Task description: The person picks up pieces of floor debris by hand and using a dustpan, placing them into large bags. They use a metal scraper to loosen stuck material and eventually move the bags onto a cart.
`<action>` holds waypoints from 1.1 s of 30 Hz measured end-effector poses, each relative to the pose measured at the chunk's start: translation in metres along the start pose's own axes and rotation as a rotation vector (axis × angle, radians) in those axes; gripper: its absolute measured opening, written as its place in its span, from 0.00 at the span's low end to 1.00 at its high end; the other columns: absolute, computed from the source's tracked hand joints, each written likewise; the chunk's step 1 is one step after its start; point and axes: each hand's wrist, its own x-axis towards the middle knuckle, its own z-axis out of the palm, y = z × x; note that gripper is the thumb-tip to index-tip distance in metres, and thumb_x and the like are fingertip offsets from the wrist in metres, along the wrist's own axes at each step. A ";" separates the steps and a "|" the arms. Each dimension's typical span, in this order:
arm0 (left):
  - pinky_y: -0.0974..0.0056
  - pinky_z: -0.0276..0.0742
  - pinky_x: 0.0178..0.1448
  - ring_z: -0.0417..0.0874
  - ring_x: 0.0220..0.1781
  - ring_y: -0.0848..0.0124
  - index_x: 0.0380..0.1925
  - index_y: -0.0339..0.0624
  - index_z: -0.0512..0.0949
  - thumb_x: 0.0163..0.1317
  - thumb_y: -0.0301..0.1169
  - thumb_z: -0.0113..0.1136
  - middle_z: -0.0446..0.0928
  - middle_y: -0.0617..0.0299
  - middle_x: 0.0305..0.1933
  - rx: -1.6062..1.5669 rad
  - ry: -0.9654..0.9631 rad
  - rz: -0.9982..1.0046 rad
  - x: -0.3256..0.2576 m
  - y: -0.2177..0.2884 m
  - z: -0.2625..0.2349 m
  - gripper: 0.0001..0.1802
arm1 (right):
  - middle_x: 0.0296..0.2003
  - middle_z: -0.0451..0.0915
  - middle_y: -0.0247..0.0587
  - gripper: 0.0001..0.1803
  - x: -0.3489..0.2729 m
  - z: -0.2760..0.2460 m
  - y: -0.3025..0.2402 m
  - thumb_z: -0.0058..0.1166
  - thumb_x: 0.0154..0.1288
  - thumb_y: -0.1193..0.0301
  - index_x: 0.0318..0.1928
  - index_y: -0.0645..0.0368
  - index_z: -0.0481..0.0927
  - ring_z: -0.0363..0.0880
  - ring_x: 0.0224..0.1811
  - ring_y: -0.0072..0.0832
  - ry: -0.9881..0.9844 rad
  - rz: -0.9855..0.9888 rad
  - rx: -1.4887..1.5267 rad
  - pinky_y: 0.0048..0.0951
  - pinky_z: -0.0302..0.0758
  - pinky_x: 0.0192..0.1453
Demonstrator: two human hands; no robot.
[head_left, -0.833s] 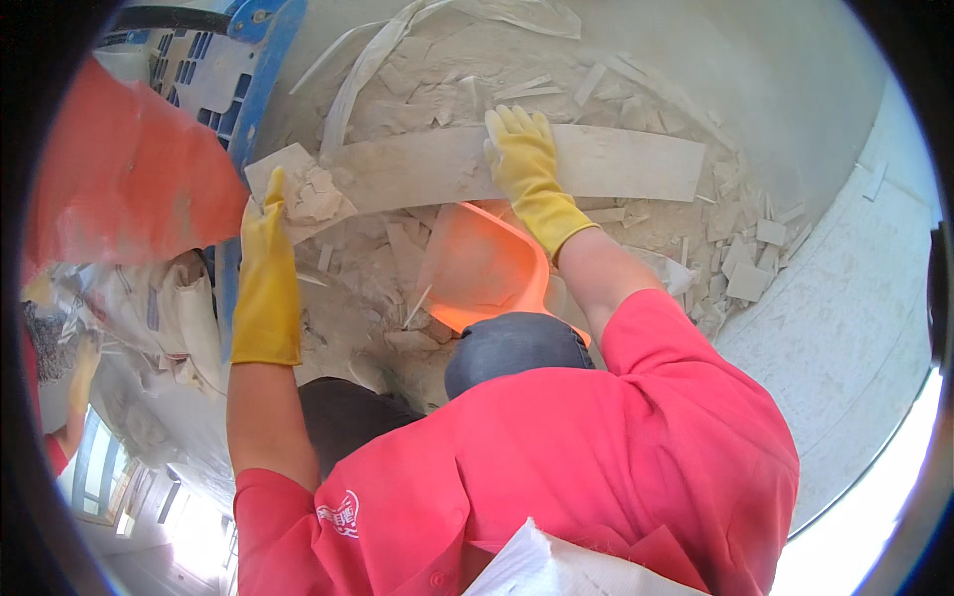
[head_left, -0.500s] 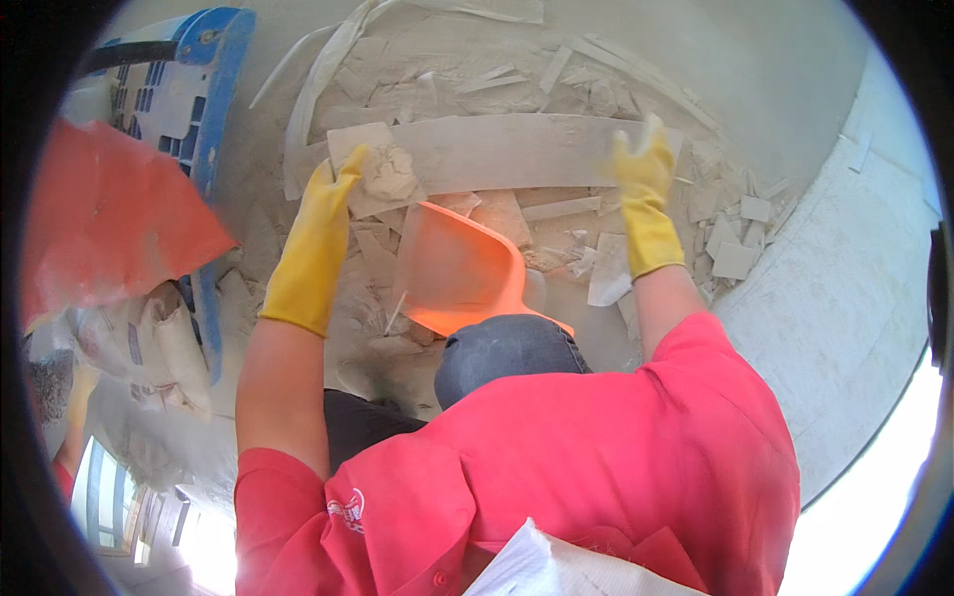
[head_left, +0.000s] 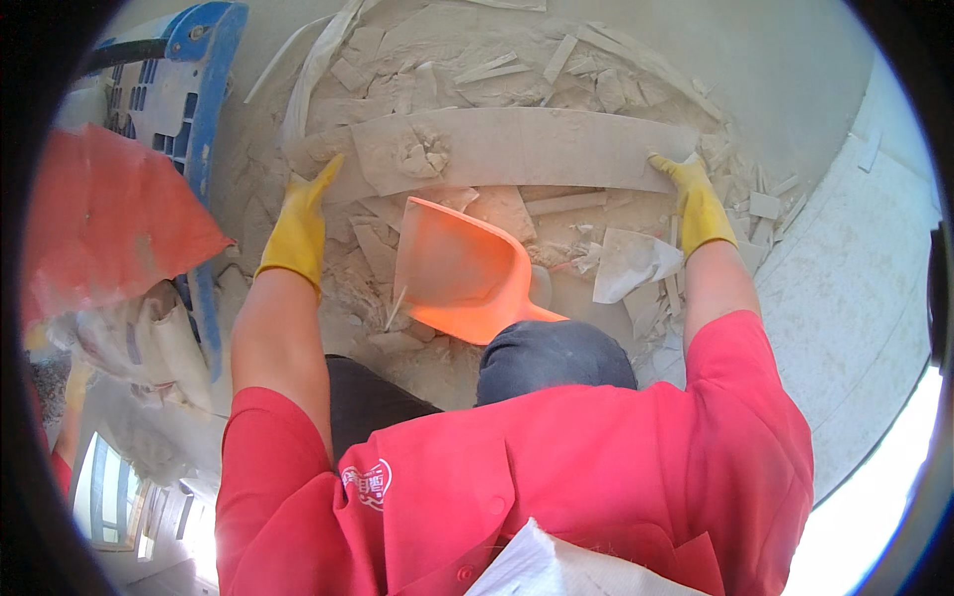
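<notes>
While the left hand [head_left: 298,223] in its yellow rubber glove closes on the nine o'clock end of the long pale grey broken board [head_left: 527,149], the right hand [head_left: 696,199] clasps the three o'clock end. Its long axis runs nine-to-three across the rubble at twelve o'clock, both hands equally near, above the orange plastic scoop [head_left: 462,273].

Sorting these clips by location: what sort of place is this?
Probably a room under renovation or demolition: a heap of broken tile pieces on a dusty floor, an orange dustpan, and gloved hands gripping a long broken slab.
</notes>
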 end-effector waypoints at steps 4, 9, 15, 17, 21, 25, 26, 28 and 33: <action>0.59 0.72 0.70 0.81 0.62 0.58 0.71 0.36 0.68 0.50 0.45 0.82 0.77 0.51 0.66 -0.375 -0.069 -0.163 -0.009 0.016 0.006 0.52 | 0.53 0.85 0.48 0.39 -0.026 0.001 -0.031 0.78 0.52 0.64 0.63 0.65 0.77 0.82 0.57 0.40 -0.180 -0.037 -0.002 0.41 0.77 0.61; 0.57 0.76 0.59 0.82 0.54 0.63 0.66 0.36 0.73 0.54 0.37 0.81 0.81 0.56 0.60 -0.231 -0.089 0.163 -0.012 0.017 0.034 0.41 | 0.64 0.77 0.65 0.37 -0.077 0.071 -0.109 0.66 0.66 0.58 0.69 0.65 0.70 0.78 0.66 0.53 0.078 -0.265 -0.453 0.45 0.74 0.68; 0.59 0.75 0.57 0.81 0.53 0.67 0.59 0.38 0.80 0.57 0.34 0.77 0.84 0.61 0.53 -0.389 -0.247 0.162 -0.028 0.002 0.047 0.30 | 0.54 0.82 0.59 0.34 -0.160 0.128 -0.174 0.67 0.65 0.57 0.63 0.65 0.73 0.81 0.60 0.50 -0.142 -0.396 -0.187 0.47 0.76 0.62; 0.61 0.74 0.58 0.81 0.53 0.69 0.60 0.38 0.80 0.60 0.33 0.75 0.84 0.62 0.54 -0.349 -0.246 0.154 -0.033 0.005 0.038 0.28 | 0.53 0.83 0.59 0.30 -0.171 0.150 -0.178 0.67 0.65 0.58 0.59 0.66 0.75 0.81 0.58 0.51 -0.351 -0.384 -0.122 0.48 0.76 0.60; 0.64 0.75 0.56 0.81 0.52 0.72 0.61 0.40 0.79 0.63 0.32 0.71 0.83 0.64 0.55 -0.596 -0.360 0.195 -0.045 0.009 0.031 0.26 | 0.52 0.83 0.57 0.29 -0.160 0.167 -0.167 0.65 0.66 0.56 0.60 0.61 0.76 0.81 0.55 0.50 -0.287 -0.500 -0.257 0.42 0.75 0.60; 0.67 0.76 0.55 0.81 0.52 0.72 0.60 0.41 0.79 0.66 0.30 0.68 0.82 0.65 0.53 -0.753 -0.460 0.059 -0.049 -0.002 0.035 0.22 | 0.57 0.81 0.51 0.21 -0.143 0.164 -0.160 0.61 0.66 0.60 0.56 0.55 0.81 0.77 0.61 0.50 0.267 -0.981 -0.264 0.49 0.69 0.68; 0.67 0.77 0.55 0.82 0.52 0.72 0.60 0.42 0.79 0.66 0.29 0.67 0.82 0.65 0.53 -0.816 -0.508 0.043 -0.049 -0.004 0.035 0.21 | 0.58 0.81 0.49 0.21 -0.141 0.166 -0.159 0.59 0.66 0.60 0.57 0.54 0.81 0.77 0.62 0.49 0.348 -1.019 -0.255 0.51 0.67 0.69; 0.65 0.77 0.55 0.81 0.52 0.72 0.59 0.44 0.79 0.67 0.31 0.67 0.82 0.65 0.51 -0.806 -0.520 0.055 -0.053 -0.006 0.033 0.20 | 0.59 0.81 0.46 0.21 -0.136 0.173 -0.154 0.57 0.67 0.61 0.58 0.53 0.82 0.76 0.63 0.46 0.406 -1.040 -0.271 0.53 0.65 0.72; 0.62 0.78 0.51 0.81 0.49 0.68 0.60 0.45 0.78 0.68 0.37 0.70 0.82 0.63 0.51 -0.683 -0.235 0.014 -0.089 0.025 0.026 0.23 | 0.62 0.80 0.43 0.20 -0.116 0.194 -0.133 0.55 0.68 0.63 0.59 0.52 0.83 0.75 0.64 0.44 0.287 -1.113 -0.124 0.56 0.62 0.75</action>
